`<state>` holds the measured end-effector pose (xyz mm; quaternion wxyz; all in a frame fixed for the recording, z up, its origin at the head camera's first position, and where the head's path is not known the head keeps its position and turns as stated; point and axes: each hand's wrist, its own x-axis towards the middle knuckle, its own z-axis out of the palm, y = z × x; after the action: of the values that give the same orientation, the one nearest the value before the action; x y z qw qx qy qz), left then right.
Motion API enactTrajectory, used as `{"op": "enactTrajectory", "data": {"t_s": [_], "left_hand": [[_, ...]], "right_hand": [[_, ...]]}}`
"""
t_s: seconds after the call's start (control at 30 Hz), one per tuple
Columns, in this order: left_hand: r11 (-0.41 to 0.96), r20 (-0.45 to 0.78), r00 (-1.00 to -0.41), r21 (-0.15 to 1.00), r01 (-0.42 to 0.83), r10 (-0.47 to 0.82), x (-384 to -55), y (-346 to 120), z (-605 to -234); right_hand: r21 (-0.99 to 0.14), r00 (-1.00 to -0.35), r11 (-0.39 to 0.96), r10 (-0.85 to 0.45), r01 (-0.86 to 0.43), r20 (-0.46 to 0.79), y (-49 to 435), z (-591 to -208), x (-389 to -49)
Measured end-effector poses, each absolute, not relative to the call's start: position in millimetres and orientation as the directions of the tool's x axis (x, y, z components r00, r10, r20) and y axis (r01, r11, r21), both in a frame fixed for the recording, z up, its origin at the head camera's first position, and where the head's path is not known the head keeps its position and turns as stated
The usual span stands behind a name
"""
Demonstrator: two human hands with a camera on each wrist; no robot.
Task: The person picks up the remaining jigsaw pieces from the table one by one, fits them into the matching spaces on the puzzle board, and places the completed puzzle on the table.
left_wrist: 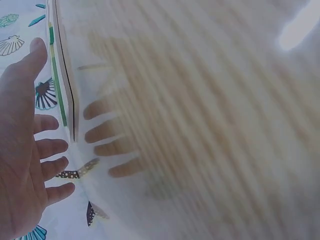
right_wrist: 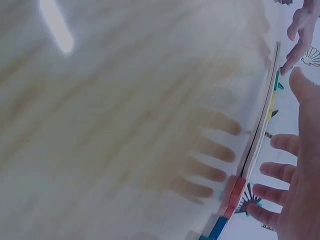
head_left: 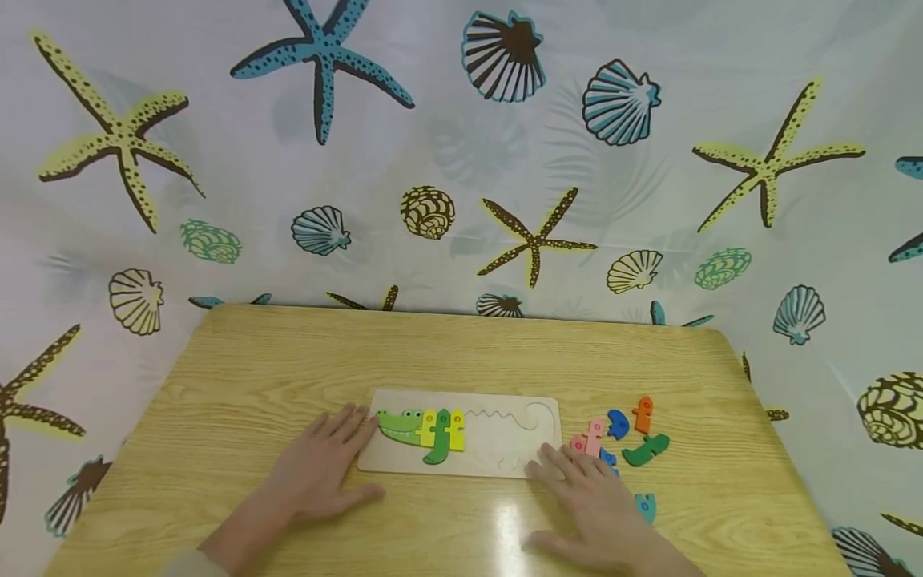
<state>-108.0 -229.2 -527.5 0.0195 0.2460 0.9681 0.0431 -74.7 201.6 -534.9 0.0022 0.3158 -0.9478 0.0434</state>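
Observation:
A pale wooden puzzle board (head_left: pixel 497 453) lies flat on the table, with a crocodile outline cut into it. In its left part sit a green crocodile head (head_left: pixel 400 427), two yellow pieces and a green leg piece (head_left: pixel 437 445) between them. My left hand (head_left: pixel 317 469) is at the board's left edge, fingers extended and thumb spread, holding nothing. By the lower right corner is my right hand (head_left: pixel 594 505), fingers extended and holding nothing. Both wrist views show straight fingers, the left hand (left_wrist: pixel 25 155) and the right hand (right_wrist: pixel 300 170) close to the board's edge.
Loose pieces lie right of the board: a pink one (head_left: pixel 594 437), a blue one (head_left: pixel 617 424), an orange one (head_left: pixel 643 415), a green one (head_left: pixel 646 450) and a teal one (head_left: pixel 645 506). My right hand partly covers others. A seashell-patterned cloth (head_left: pixel 433 272) rises behind the table.

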Motion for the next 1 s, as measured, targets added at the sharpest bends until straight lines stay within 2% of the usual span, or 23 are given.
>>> {"op": "enactTrajectory", "data": {"t_s": [0.13, 0.33, 0.53, 0.77, 1.0], "left_hand": [[0.884, -0.024, -0.886, 0.085, 0.46, 0.464, -115.8, -233.1, -528.1], [0.894, -0.019, -0.896, 0.086, 0.44, 0.443, -126.7, -236.0, -530.8], [0.895, -0.012, -0.898, 0.085, 0.438, 0.44, -135.1, -236.3, -532.8], [0.888, -0.038, -0.892, 0.128, 0.443, 0.45, -140.9, -234.5, -531.5], [0.873, -0.043, -0.875, 0.106, 0.475, 0.482, -144.9, -236.1, -532.1]], "right_hand": [[-0.03, -0.774, 0.776, -0.624, -0.63, 0.111, 213.0, -533.2, -80.5], [0.027, -0.75, 0.763, -0.641, -0.646, 0.163, 232.6, -529.1, -91.5], [0.025, -0.73, 0.751, -0.648, -0.66, 0.216, 250.2, -527.9, -101.7], [-0.014, -0.77, 0.784, -0.607, -0.621, 0.196, 267.6, -526.5, -113.2], [-0.009, -0.798, 0.808, -0.581, -0.589, 0.16, 283.1, -520.8, -124.8]]}}
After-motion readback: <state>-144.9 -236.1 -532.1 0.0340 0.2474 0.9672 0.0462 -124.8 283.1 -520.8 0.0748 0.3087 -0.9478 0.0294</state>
